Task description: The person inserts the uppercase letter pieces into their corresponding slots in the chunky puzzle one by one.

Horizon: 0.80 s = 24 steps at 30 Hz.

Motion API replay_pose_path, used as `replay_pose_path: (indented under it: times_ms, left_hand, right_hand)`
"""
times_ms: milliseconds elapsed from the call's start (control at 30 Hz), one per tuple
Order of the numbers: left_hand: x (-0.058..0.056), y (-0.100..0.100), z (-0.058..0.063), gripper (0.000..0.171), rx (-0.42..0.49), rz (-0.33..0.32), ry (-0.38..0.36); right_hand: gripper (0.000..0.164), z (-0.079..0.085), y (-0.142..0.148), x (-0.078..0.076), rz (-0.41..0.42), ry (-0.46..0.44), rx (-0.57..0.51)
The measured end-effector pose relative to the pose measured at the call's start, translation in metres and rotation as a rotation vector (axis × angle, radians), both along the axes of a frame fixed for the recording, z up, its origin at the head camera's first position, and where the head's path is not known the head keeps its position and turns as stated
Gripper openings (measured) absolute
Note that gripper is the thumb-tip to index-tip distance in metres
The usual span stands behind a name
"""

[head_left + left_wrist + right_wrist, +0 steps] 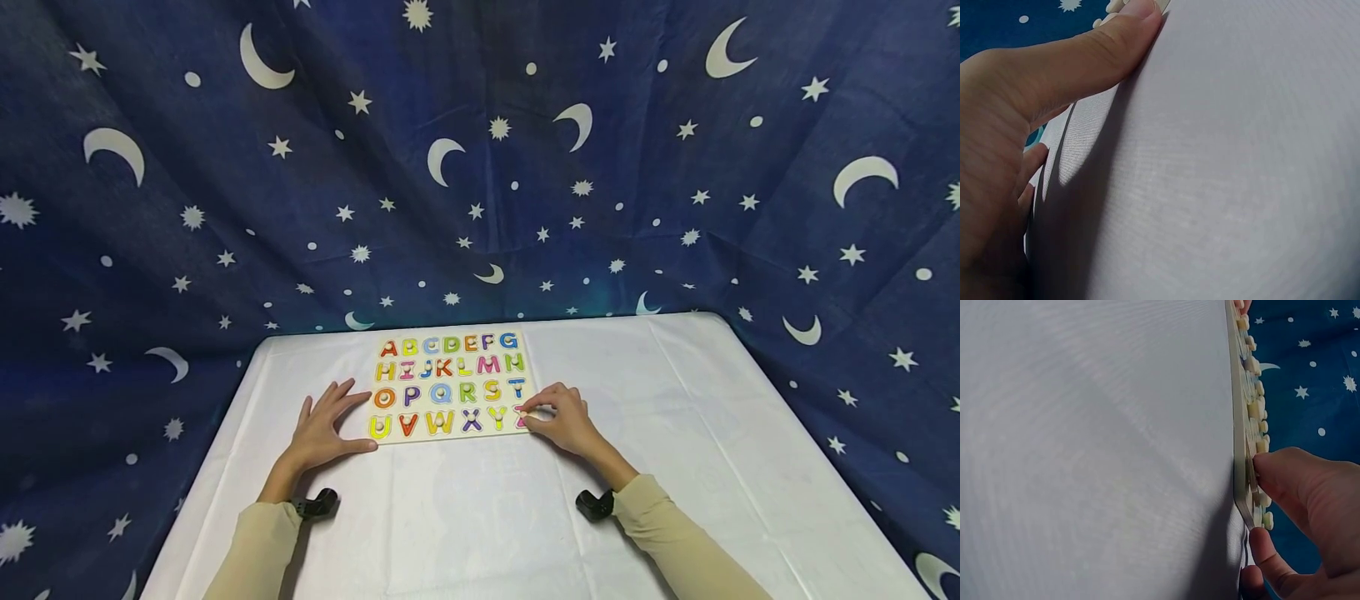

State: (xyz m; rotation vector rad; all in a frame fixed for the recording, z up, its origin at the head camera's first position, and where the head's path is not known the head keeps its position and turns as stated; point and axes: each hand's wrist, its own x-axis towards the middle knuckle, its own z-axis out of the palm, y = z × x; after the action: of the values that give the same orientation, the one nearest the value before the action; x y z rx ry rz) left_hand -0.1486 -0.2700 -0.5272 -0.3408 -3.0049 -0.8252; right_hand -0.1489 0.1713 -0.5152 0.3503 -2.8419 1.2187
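Observation:
A wooden alphabet puzzle board (483, 421) lies on the table, with colourful letter pieces A to Z seated in rows, each with a small knob. My right hand (568, 423) pinches the pink letter Z piece (519, 422) between thumb and index finger at the board's near right corner; the fingers partly cover it. In the right wrist view the thumb (1282, 472) is at the board's edge (1240, 425). My left hand (322, 429) is spread, with thumb and index fingertips at the board's left edge. The left wrist view shows its thumb (1094, 59) stretched out over the cloth.
A white cloth (465, 517) covers the table. Behind and around it hangs a dark blue curtain (517, 250) with moons and stars. A black wrist camera (318, 504) sits on the left wrist, another black camera (595, 505) on the right.

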Motion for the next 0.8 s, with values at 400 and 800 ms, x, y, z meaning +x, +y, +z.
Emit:
replay_pose_path:
  times_ms: [400, 800]
  left_hand:
    - [0.0002, -0.0010, 0.0013, 0.093, 0.001, -0.004, 0.008]
    - [0.0011, 0.0000, 0.0000, 0.093, 0.001, 0.002, 0.012]
  right_hand:
    - [0.013, -0.0040, -0.0011, -0.0016, -0.007, 0.012, 0.004]
    - [0.014, -0.0049, -0.0013, 0.0004, -0.021, 0.016, 0.002]
